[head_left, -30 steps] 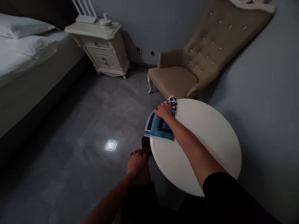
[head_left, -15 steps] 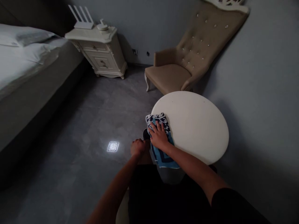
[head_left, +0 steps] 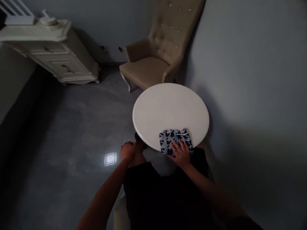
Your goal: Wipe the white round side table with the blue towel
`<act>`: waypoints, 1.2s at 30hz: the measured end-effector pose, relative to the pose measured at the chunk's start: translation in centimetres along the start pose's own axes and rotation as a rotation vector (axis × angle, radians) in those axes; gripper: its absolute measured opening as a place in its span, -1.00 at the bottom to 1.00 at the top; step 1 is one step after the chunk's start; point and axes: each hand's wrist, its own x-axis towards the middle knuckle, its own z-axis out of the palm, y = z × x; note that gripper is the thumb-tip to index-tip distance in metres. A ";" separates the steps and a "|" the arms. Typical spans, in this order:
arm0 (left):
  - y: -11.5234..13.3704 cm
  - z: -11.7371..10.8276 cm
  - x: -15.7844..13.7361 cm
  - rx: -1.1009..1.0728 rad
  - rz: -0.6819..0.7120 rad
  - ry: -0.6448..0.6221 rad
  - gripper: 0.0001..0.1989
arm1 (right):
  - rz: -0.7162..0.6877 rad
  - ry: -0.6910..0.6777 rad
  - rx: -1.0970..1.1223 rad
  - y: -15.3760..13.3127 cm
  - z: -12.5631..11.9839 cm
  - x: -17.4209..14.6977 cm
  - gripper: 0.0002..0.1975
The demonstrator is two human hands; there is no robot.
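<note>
Now the patterned cloth point(head_left: 168, 138) lies at the near edge of the round white desk point(head_left: 168, 105), on the right part of it, whereas half a second ago it was at the left edge, partly hanging over the rim. The right hand point(head_left: 180, 154) has travelled with it and is laid on its lower part; its grip is wide, with the fingers spread and flat, so it presses the cloth and does not clutch it. The face which shows now is mostly the dark-and-pale pattern, while a second ago more of the blue part was visible; only a small blue patch can be seen near the fingers. The cloth's lower side appears to reach slightly past the rim. In my judgement, this means that the work with the cloth has passed along the edge, from the left side to the side nearest to the person. The left hand point(head_left: 128, 150) rests on the knee point(head_left: 137, 158), as before, apart from the cloth; whether its grip is narrow or loose I cannot tell. The view has also turned, so the armchair point(head_left: 146, 70) and the nightstand point(head_left: 64, 65) stand farther to the left, behind the desk and the floor.
</note>
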 end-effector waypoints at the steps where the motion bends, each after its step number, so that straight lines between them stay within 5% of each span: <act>1: 0.0 0.1 0.0 0.001 -0.006 0.005 -0.41 | 0.054 0.038 -0.007 0.7 -0.1 -0.3 -0.38; 8: 0.5 -0.2 0.4 -0.014 -0.022 -0.030 -0.36 | 0.432 0.236 0.017 5.9 -2.4 1.3 -0.30; 18: 2.0 -0.8 0.8 -0.001 -0.042 -0.055 -0.42 | 0.778 0.118 -0.022 16.0 -5.6 8.6 -0.10; 28: 2.0 -0.5 1.9 -0.033 -0.044 -0.097 -0.37 | 0.993 -0.047 -0.036 25.6 -10.6 24.6 -0.23; 36: 1.7 -1.7 1.6 -0.084 -0.015 -0.068 -0.47 | 0.981 -0.096 -0.096 26.2 -9.1 41.3 -0.23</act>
